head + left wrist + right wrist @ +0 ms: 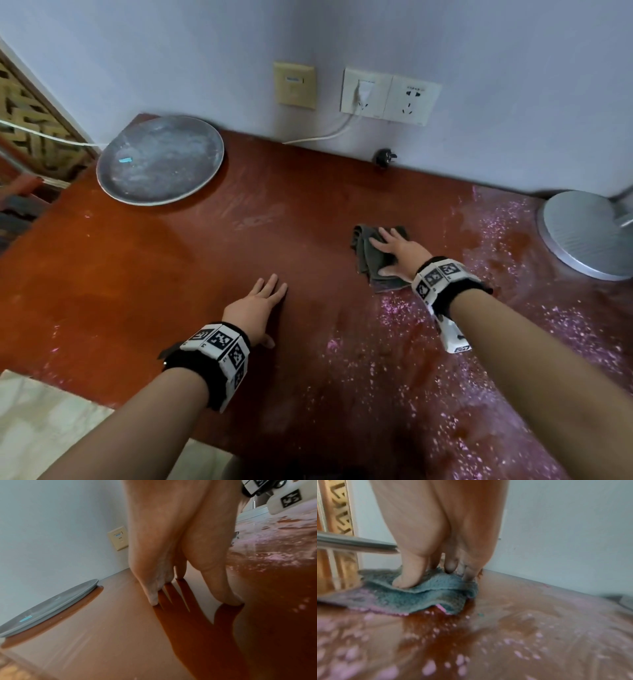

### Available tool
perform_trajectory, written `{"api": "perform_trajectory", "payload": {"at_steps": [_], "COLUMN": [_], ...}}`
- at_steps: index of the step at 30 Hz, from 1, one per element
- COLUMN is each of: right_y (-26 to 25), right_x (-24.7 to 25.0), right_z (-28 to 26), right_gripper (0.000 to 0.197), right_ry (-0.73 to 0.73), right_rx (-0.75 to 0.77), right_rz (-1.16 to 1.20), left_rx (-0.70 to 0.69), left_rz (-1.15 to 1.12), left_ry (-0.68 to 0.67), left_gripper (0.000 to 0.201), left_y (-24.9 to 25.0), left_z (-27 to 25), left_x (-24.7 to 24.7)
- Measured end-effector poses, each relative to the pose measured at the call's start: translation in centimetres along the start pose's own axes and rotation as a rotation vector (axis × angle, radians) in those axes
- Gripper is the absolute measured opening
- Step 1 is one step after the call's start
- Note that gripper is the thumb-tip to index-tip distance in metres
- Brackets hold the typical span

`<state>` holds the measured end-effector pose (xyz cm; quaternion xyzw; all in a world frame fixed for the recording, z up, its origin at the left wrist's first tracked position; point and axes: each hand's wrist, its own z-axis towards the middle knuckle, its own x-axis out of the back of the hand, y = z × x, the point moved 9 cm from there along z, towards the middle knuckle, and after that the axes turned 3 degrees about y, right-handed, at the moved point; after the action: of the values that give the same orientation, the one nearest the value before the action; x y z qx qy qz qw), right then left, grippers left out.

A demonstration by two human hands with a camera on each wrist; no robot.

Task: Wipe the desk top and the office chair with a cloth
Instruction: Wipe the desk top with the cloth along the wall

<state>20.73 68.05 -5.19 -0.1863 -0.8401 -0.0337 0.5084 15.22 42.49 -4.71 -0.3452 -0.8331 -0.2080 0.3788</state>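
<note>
While the right hand [397,255] lies flat with spread, straight fingers [407,574] pressing down on a crumpled grey-green cloth [371,260], the left hand [255,310] rests palm-down on bare wood, its fingers straight and fingertips [153,600] touching the surface, holding nothing. Both wrists wear black bands with white blocks printed in square black markers. The cloth sits on the reddish-brown desk top [144,260], right of centre, at the edge of a wide patch of pink flecks [513,260] scattered over the right half of the wood; pink shows along the cloth's underside in the right wrist view. At the back left of the desk stands a round grey plate [161,161], dusty and smeared, with one small turquoise piece [124,160] lying in it. At the far right sits a round silver lamp base [579,233]. On the wall behind are a cream wall plate [294,85] and a white double socket [390,96] with a white plug and cable in its left half.
</note>
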Motion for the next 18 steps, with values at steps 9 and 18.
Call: {"api": "perform_trajectory", "payload": {"at_steps": [9, 18], "right_y": [-9.6, -0.5], "right_x": [-3.5, -1.6], "right_z": [-3.3, -2.4], "right_gripper": [0.07, 0.072], "right_ry": [-0.062, 0.022], "right_rx": [0.316, -0.172], "right_rz": [-0.011, 0.106], "left_rx": [-0.019, -0.009], "left_rz": [0.017, 0.025], "left_ry": [-0.008, 0.003], "left_gripper": [0.11, 0.099], "left_y": [-0.1, -0.9], "left_z": [0.0, -1.7], "left_x": [-0.2, -2.1]}}
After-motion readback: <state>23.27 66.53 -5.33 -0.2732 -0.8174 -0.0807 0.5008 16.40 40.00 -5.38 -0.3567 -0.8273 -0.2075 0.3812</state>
